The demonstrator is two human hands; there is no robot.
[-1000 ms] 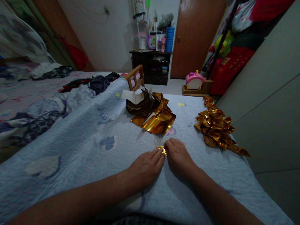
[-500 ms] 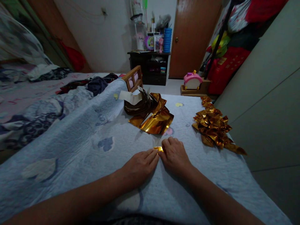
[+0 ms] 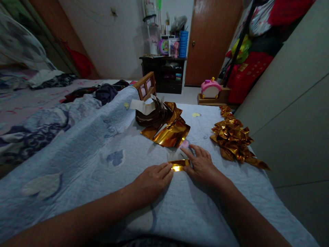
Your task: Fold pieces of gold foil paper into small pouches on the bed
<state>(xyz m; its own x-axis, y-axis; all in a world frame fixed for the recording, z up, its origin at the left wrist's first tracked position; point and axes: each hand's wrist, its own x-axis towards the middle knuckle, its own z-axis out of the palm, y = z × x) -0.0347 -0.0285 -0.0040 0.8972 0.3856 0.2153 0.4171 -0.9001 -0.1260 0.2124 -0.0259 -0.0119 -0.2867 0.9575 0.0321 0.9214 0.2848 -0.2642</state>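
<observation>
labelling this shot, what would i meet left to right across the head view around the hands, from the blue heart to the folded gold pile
Blue heart, left hand, gold strip, right hand, folded gold pile.

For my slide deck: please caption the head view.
Two hands touch a shiny gold strip on a pale blue quilt, a gold heap at right.

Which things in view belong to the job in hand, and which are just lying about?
Job in hand, it seems:
narrow shiny gold foil strip, touched by left hand and right hand
loose gold foil sheets beyond it
heap of pointed gold foil pieces, right
pale blue quilted cover underneath

Lying about:
pink, arched toy
blue ribbed cylindrical container
dark blue crumpled cloth
</observation>
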